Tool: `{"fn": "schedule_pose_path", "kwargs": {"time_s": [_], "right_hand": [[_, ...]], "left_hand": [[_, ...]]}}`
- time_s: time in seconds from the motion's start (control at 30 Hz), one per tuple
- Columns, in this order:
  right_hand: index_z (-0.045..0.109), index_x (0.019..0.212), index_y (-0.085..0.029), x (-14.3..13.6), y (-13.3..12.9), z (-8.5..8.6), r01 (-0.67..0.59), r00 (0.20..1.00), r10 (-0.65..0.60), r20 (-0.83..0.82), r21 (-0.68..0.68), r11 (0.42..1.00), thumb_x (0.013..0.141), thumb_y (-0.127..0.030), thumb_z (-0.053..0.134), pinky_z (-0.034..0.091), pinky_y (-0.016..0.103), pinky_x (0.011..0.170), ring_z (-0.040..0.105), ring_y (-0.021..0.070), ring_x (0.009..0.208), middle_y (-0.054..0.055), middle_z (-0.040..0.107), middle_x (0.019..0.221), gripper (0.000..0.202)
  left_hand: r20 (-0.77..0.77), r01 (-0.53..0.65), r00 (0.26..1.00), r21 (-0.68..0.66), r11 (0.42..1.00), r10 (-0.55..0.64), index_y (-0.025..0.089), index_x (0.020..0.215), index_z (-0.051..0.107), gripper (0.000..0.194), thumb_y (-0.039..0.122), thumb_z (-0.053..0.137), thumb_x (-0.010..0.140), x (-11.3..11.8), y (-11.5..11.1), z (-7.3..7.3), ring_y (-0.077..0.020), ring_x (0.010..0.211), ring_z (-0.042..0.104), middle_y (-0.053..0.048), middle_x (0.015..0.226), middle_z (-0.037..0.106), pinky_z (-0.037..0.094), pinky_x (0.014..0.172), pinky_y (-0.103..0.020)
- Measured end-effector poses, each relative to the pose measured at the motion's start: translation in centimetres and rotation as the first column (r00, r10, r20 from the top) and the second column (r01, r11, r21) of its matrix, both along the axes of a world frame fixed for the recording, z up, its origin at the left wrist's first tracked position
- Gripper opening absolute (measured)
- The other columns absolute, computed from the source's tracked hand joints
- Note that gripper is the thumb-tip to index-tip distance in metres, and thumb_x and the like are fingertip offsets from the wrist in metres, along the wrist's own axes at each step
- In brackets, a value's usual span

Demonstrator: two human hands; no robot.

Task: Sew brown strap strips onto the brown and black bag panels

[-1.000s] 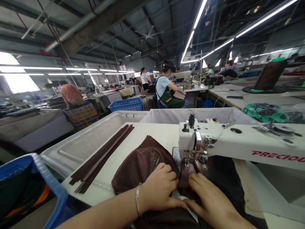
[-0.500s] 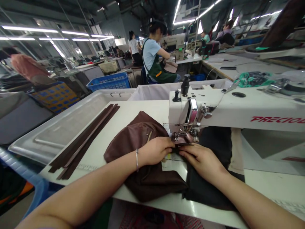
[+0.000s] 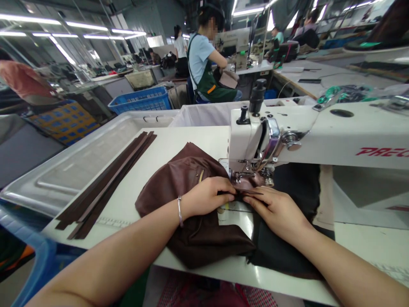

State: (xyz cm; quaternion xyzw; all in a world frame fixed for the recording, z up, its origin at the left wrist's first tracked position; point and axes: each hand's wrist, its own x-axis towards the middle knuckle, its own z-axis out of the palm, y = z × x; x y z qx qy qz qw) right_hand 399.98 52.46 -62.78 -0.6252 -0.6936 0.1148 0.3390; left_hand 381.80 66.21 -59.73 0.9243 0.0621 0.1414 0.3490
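A brown leather-like piece [image 3: 169, 183] with a short zipper [image 3: 201, 175] lies on the white sewing table, one part reaching under the needle area of the sewing machine [image 3: 246, 145]. My left hand [image 3: 212, 194], with a bracelet at the wrist, pinches the edge of this piece just in front of the presser foot [image 3: 244, 175]. Close beside it, my right hand [image 3: 277, 209] has its fingers closed on the same edge. Black fabric [image 3: 284, 251] spreads beneath my right hand and behind the needle. The exact layers between my fingertips are partly hidden.
Several long brown strips [image 3: 108, 183] lie on the table's left side. Beyond it stand a pale plastic tray [image 3: 64, 170] and a blue basket [image 3: 140, 102]. A blue rim [image 3: 41, 251] is at the lower left. A co-worker [image 3: 206, 59] sits at another machine ahead.
The view has shifted slightly, so the machine appears farther right. Both hands stay at the presser foot, still pinching the brown edge, which now shows more between the fingers.
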Motion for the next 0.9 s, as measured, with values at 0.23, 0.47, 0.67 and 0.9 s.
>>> {"fn": "schedule_pose_path", "kwargs": {"time_s": [0.23, 0.47, 0.67, 0.9], "right_hand": [[0.065, 0.099, -0.025, 0.0, -0.1, -0.1, -0.006, 1.000, 0.006, 0.009, 0.002, 1.000, 0.093, -0.026, 0.051, 0.047, 0.034, 0.093, 0.060, 0.0156, 0.099, -0.001, 0.067, 0.106, 0.014], [0.065, 0.103, -0.025, -0.1, -0.3, 0.2, -0.011, 0.999, 0.008, 0.033, 0.086, 0.996, 0.093, -0.024, 0.051, 0.047, 0.033, 0.093, 0.060, 0.0156, 0.101, -0.001, 0.067, 0.106, 0.016], [0.063, 0.100, -0.023, -0.7, -0.2, 0.6, -0.025, 0.997, 0.015, 0.081, 0.128, 0.991, 0.088, -0.022, 0.054, 0.048, 0.039, 0.092, 0.059, 0.0199, 0.101, 0.004, 0.066, 0.105, 0.015], [0.064, 0.105, -0.021, -1.4, 1.1, 0.1, 0.024, 0.983, -0.029, 0.180, 0.030, 0.999, 0.082, -0.034, 0.065, 0.049, 0.044, 0.088, 0.059, 0.0250, 0.100, 0.008, 0.066, 0.104, 0.026]], "left_hand": [[0.027, -0.024, 0.999, 0.055, 0.998, 0.023, 0.014, 0.092, 0.066, 0.012, 0.013, 0.056, 0.086, 0.0, -0.3, -0.3, -0.0155, 0.091, 0.060, -0.005, 0.093, 0.066, 0.047, 0.088, -0.030], [0.012, -0.097, 0.995, 0.270, 0.958, 0.097, 0.016, 0.096, 0.065, 0.015, 0.019, 0.062, 0.081, 0.2, -1.3, -0.6, -0.0180, 0.093, 0.058, -0.004, 0.096, 0.065, 0.044, 0.086, -0.032], [0.007, -0.150, 0.986, 0.481, 0.864, 0.167, 0.018, 0.089, 0.067, 0.016, 0.030, 0.057, 0.087, 0.2, -1.9, -0.4, -0.0201, 0.088, 0.053, -0.006, 0.092, 0.063, 0.038, 0.079, -0.035], [-0.024, -0.137, 0.989, 0.235, 0.962, 0.147, 0.015, 0.081, 0.065, 0.023, 0.031, 0.053, 0.093, 0.5, -0.8, -0.4, -0.0148, 0.082, 0.055, -0.002, 0.081, 0.064, 0.041, 0.077, -0.027]]}}
